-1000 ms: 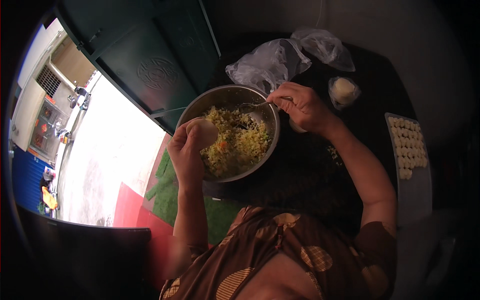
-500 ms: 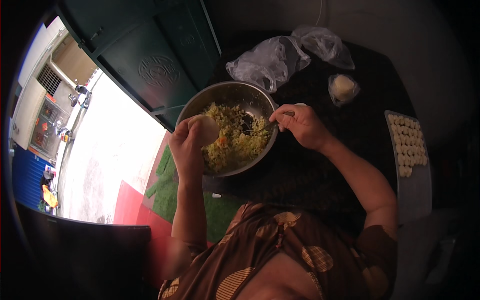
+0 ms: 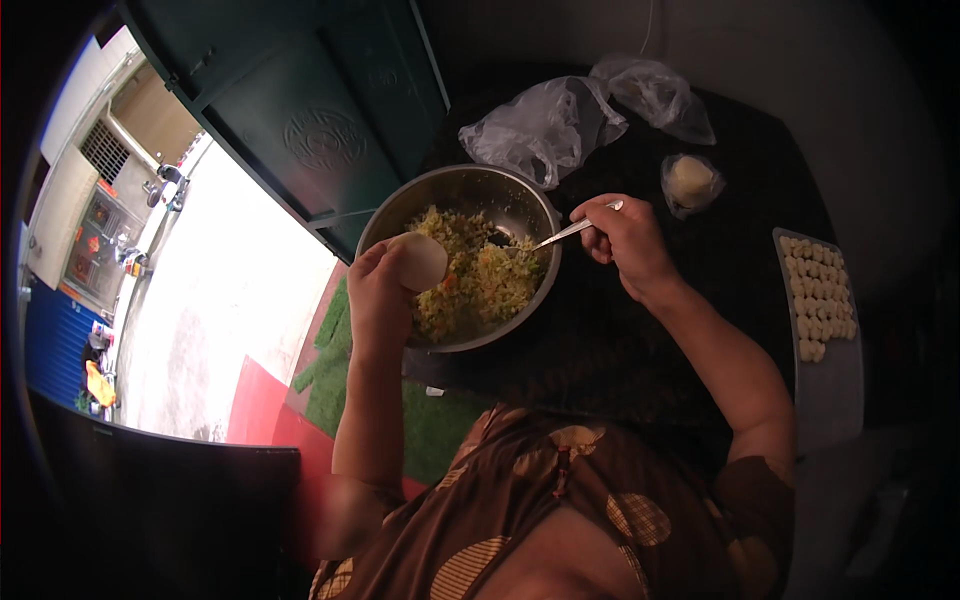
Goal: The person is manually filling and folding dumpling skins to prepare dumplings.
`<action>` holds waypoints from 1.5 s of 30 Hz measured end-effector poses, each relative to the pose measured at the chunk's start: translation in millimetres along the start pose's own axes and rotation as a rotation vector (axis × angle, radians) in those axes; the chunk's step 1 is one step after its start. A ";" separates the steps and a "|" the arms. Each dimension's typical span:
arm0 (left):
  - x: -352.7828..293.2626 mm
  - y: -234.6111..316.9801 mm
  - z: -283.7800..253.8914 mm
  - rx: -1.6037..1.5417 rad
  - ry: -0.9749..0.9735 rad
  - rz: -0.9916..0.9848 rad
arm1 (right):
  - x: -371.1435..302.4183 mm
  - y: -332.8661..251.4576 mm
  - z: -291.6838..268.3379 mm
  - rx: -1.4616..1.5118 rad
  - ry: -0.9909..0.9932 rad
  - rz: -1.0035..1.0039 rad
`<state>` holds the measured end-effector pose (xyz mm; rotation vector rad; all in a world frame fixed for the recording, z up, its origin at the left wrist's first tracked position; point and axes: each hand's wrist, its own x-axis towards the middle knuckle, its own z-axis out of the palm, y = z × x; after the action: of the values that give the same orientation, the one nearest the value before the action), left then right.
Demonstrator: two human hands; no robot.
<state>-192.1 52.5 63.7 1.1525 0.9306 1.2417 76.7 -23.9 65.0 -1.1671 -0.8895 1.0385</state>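
Note:
A wide metal bowl [image 3: 548, 215] stands before me, holding a chopped yellow-green filling [image 3: 465, 290] with orange bits. My left hand [image 3: 378, 292] is over the bowl's left rim, its fingers closed on a round, pale dough wrapper [image 3: 420, 262]. At the right rim, my right hand [image 3: 628, 245] grips the handle of a metal spoon [image 3: 580, 228]. The spoon's lower end points down and left into the filling, where its bowl is hard to make out.
Crumpled clear plastic bags [image 3: 545, 125] lie behind the bowl. A bagged lump of dough [image 3: 692, 182] sits at the back right. On the far right, a grey tray [image 3: 832, 395] carries rows of small dumplings [image 3: 820, 290]. A green metal door [image 3: 310, 110] stands at the left.
My right hand has moved slightly right, and more of the spoon's handle now shows. The wrapper in my left hand has turned a little and shifted right.

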 end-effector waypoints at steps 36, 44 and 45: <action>-7.7 -2.3 30.7 -0.412 -0.213 -0.330 | -35.3 -17.4 13.3 -0.502 -0.166 -0.903; -8.3 -1.8 31.5 -0.457 -0.222 -0.337 | -42.4 -17.8 16.3 -0.537 -0.178 -0.839; -9.8 -0.9 32.2 -0.458 -0.203 -0.327 | -40.4 -14.1 15.6 -0.558 -0.153 -0.849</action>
<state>-161.9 38.4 68.8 0.7132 0.6092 0.9815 52.7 -59.2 80.7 -0.9856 -1.6720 0.1760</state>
